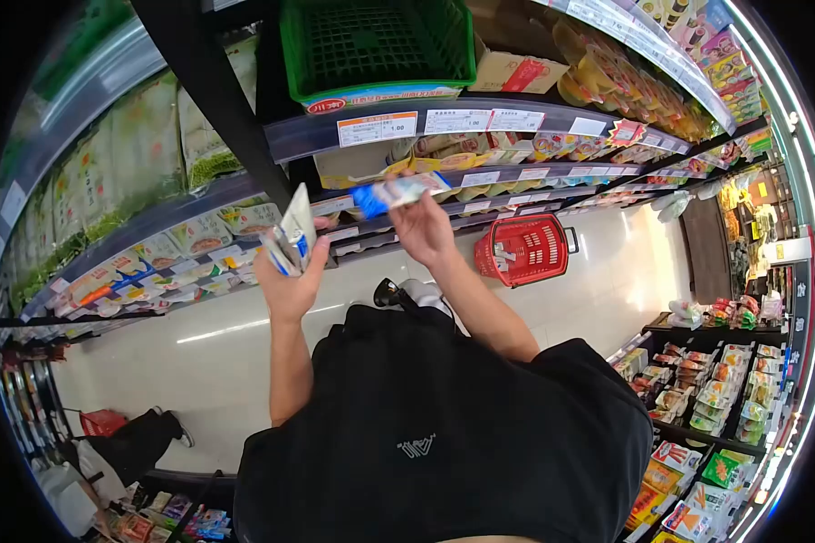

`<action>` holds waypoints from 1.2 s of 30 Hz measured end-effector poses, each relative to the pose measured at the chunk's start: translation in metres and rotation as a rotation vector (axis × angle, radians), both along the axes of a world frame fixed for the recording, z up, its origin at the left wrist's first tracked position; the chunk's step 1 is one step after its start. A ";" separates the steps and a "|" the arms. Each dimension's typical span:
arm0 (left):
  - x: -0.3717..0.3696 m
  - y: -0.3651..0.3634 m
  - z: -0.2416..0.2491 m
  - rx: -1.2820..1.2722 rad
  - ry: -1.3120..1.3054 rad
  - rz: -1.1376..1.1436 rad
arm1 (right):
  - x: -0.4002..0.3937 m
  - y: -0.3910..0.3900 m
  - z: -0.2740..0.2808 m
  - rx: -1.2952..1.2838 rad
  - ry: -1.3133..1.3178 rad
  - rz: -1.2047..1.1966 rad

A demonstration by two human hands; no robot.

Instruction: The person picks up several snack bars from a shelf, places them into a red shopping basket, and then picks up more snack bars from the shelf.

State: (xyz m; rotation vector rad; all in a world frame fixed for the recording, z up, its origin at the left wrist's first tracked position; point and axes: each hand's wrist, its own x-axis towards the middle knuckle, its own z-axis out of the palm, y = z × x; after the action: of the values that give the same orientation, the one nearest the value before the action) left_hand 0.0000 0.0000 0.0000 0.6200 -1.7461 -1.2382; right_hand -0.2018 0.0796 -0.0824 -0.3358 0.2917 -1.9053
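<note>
My left hand (pixel 292 279) is closed around a few flat white-and-blue packets (pixel 294 233), which stand up between thumb and fingers. To its right, my right hand (pixel 421 228) grips a blue-and-white packet (pixel 398 194), held nearly level in front of the shelf. The print on the packets is too blurred to read. Just beyond the right hand sits a yellow-edged carton (pixel 353 166) on the shelf, partly hidden behind the packet.
A green plastic crate (pixel 380 54) stands on the upper shelf, above a price-tag strip (pixel 378 128). On the floor to the right is a red shopping basket (pixel 527 250). Bagged goods (pixel 136 136) fill the left shelves. Another person's dark-clothed legs (pixel 136 443) show at lower left.
</note>
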 end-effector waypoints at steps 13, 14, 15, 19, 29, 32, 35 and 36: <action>-0.007 -0.007 -0.039 0.391 0.216 -0.076 | -0.026 0.004 0.018 -0.011 0.216 -0.072; -0.010 -0.005 -0.041 0.430 0.243 -0.068 | -0.026 0.003 0.017 0.003 0.225 -0.086; -0.013 -0.003 -0.043 0.431 0.244 -0.066 | -0.025 0.003 0.018 0.005 0.226 -0.083; -0.022 0.006 -0.049 0.575 0.261 -0.129 | -0.017 0.004 0.020 0.062 0.392 -0.049; -0.026 0.005 -0.056 0.793 0.314 -0.123 | -0.015 0.006 0.024 0.133 0.502 -0.008; -0.029 0.005 -0.065 0.823 0.315 -0.066 | -0.012 0.005 0.034 0.307 0.611 -0.146; -0.032 0.006 -0.067 0.788 0.346 -0.017 | -0.020 0.006 0.035 0.569 0.736 -0.097; -0.032 0.006 -0.065 0.759 0.352 0.017 | -0.017 0.004 0.038 0.602 0.692 -0.164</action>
State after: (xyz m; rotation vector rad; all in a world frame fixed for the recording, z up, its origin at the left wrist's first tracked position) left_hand -0.0319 0.0055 -0.0653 0.7744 -0.9494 -1.8764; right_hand -0.2191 0.0836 -0.0444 -0.5594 1.3507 -1.6993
